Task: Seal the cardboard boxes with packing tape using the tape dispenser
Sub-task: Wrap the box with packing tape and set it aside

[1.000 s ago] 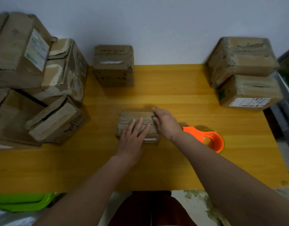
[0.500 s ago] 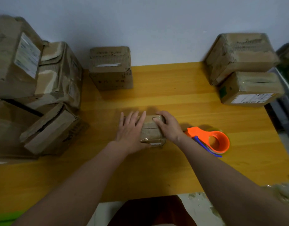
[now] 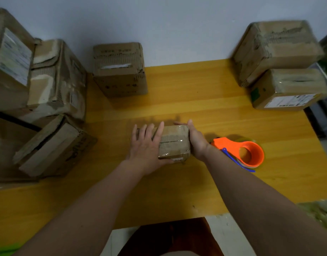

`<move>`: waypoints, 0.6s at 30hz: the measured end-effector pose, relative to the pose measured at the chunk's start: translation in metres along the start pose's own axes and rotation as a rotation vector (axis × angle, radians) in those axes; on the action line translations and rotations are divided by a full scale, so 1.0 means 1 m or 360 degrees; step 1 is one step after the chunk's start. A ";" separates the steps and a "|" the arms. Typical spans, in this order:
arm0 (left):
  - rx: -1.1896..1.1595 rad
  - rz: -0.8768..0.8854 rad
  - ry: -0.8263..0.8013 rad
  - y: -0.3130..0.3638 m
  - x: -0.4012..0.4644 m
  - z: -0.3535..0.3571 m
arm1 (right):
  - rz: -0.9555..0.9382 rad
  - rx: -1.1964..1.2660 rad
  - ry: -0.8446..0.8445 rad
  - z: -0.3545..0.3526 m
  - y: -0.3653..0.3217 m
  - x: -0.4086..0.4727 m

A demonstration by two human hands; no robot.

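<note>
A yellow wooden worktop (image 3: 205, 100) stands against a pale wall. At its centre lies a small box (image 3: 174, 143), with clear tape already shining over its top. The left hand (image 3: 146, 146) rests flat on the box's 9 o'clock half, fingers (image 3: 158, 131) straight and a little spread. The right hand (image 3: 195, 140) holds the 3 o'clock end, its fingers curled round the far edge. The orange dispenser (image 3: 242, 153) lies on the worktop just beside the right wrist, at 3 o'clock from the box.

The step seems to be smoothing the tape down. To do it well, I think the palm should slide along the seam while the other hand keeps the box from sliding.

More boxes (image 3: 39, 89) are piled at 9 o'clock, one box (image 3: 120, 71) stands at 12 o'clock, and two (image 3: 284, 67) are stacked at 2 o'clock. All look closed, so their contents cannot be seen.
</note>
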State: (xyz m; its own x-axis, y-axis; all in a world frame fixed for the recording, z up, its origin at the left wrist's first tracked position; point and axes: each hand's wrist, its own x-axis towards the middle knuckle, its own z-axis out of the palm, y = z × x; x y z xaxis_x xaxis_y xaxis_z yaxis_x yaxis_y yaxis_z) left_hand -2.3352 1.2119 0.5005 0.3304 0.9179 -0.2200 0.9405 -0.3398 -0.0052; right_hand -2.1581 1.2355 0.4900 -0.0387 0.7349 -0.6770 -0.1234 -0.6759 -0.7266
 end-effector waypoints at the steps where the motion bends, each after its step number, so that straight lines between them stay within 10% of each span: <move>1: -0.0007 -0.0002 0.0002 0.000 -0.001 0.000 | -0.0023 -0.0082 0.0010 -0.005 -0.002 0.000; 7: -0.0074 -0.0177 -0.0003 0.013 -0.007 -0.005 | -0.0829 -0.0665 0.0570 0.004 0.024 -0.040; 18: -0.0271 -0.0347 -0.0144 0.032 -0.028 -0.006 | -0.0266 0.0448 0.1027 0.039 0.019 -0.022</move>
State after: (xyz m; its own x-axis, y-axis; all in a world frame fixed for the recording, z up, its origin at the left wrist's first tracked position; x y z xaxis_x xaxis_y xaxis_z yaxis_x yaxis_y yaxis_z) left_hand -2.3145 1.1764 0.5122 0.1179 0.9408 -0.3178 0.9908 -0.0903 0.1004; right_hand -2.1979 1.2086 0.4955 0.5856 0.5893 -0.5566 -0.3303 -0.4536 -0.8277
